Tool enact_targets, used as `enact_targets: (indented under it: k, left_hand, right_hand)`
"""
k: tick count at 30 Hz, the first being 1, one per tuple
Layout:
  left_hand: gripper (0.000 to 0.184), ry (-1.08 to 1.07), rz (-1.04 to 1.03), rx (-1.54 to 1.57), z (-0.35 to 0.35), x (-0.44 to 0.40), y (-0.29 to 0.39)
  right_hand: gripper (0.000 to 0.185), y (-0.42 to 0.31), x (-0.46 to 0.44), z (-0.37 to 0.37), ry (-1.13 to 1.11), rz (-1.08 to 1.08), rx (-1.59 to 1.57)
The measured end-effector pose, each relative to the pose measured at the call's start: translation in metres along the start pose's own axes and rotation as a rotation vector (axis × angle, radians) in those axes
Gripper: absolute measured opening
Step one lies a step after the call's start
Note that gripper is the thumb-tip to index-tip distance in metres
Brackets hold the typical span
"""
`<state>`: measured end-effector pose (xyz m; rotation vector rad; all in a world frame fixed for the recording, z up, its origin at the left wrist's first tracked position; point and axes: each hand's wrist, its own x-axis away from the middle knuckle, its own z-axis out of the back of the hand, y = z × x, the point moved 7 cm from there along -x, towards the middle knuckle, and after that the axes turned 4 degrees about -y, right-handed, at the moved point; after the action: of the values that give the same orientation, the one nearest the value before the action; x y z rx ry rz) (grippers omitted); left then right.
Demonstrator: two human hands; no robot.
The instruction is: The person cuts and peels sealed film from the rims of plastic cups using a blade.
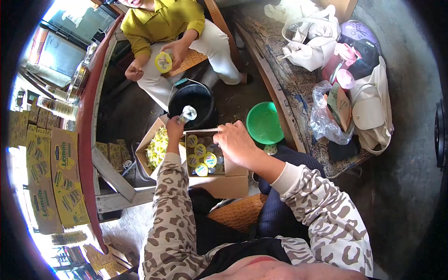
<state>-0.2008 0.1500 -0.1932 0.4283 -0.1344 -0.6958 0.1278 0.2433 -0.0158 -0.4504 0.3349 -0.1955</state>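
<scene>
A: Fingers first. What is listed?

B: Left hand (174, 129): fingers closed around one end of a clear cup (188, 113), bright end pointing away from the palm. Held so, it seems, to expose the far end to view. Contents: cannot tell, because of glare.

A: Right hand (237, 143)?

B: Fingers bent over the far right corner of an open carton (237, 169). Likely there to steady it; whether they pinch the cardboard or only rest on it, I cannot tell.

A: Position of the cup?

B: In front of the near rim of a black bucket (208, 89) as seen from above, beyond the carton. Height over the rim: cannot tell.

A: Carton, contents?

B: Several yellow-topped cups (199, 150), lids mostly facing up, alongside clear ones. Set close before the lap, probably for short reach.

A: Adjacent stock?

B: Left of it, a box (141, 156) of yellow scraps (157, 145), presumably boxed to contain loose bits. Right and beyond, one green basin (255, 122), on the floor beside the bench (288, 100).

A: Opposite?

B: A seated co-worker, one hand (179, 49) holding a yellow round-topped cup (163, 62), its top turned outward.
</scene>
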Motion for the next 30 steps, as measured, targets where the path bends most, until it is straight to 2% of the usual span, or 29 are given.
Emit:
enact_targets:
  k: [1,2,3,5,7,9,10,11,14,17,19,21,23,25,30]
  left_hand:
    - [0.042,-0.001,0.105,0.220,0.009,0.006,-0.003]
    - [0.048,-0.097,0.225,0.501,0.002,0.007,-0.016]
    - [0.048,-0.086,0.226,0.495,0.009,0.012,-0.016]
    - [0.051,-0.106,0.351,1.098,0.014,0.034,-0.009]
    - [0.051,-0.153,0.354,1.170,0.038,0.052,0.009]
    - [0.043,-0.199,0.333,1.378,0.056,0.070,0.026]
    - [0.035,-0.220,0.296,1.325,0.065,0.079,0.031]
    - [0.035,-0.203,0.287,1.324,0.075,0.090,0.033]
    - [0.035,-0.256,0.221,1.515,0.110,0.135,0.075]
    - [0.046,-0.342,-0.005,1.626,0.139,0.167,0.112]
    - [0.051,-0.272,-0.048,1.682,0.148,0.182,0.123]
    - [0.057,-0.242,-0.121,1.684,0.151,0.192,0.132]
    - [0.066,-0.225,-0.107,1.675,0.145,0.192,0.134]
    - [0.065,-0.362,-0.318,1.799,0.148,0.198,0.151]
    - [0.065,-0.344,-0.193,1.685,0.143,0.203,0.150]
  right_hand:
    - [0.014,0.001,0.001,-0.001,0.004,0.007,-0.002]
    - [0.013,0.002,0.000,-0.001,-0.007,0.001,0.003]
    - [0.013,0.002,-0.001,-0.002,-0.017,-0.005,0.007]
    - [0.011,0.000,-0.002,-0.002,-0.020,-0.003,0.002]
    - [0.009,0.000,-0.002,-0.002,-0.048,-0.025,0.017]
    - [0.008,-0.002,-0.001,-0.004,-0.064,-0.026,0.017]
    - [0.007,-0.001,0.000,-0.006,-0.068,-0.033,0.005]
    - [0.007,-0.002,0.000,-0.007,-0.072,-0.039,-0.007]
    - [0.007,-0.004,0.000,-0.010,-0.062,-0.032,-0.021]
    - [0.009,-0.008,0.001,-0.011,-0.046,-0.012,-0.036]
    - [0.013,-0.006,-0.001,-0.017,-0.026,-0.026,-0.011]
    - [0.011,-0.009,0.000,-0.019,-0.023,0.003,-0.007]
    - [0.009,-0.009,0.000,-0.022,-0.032,-0.010,-0.013]
    - [0.007,-0.013,0.001,-0.023,-0.066,-0.013,0.008]
    - [0.009,-0.015,0.001,-0.024,-0.026,-0.004,0.000]
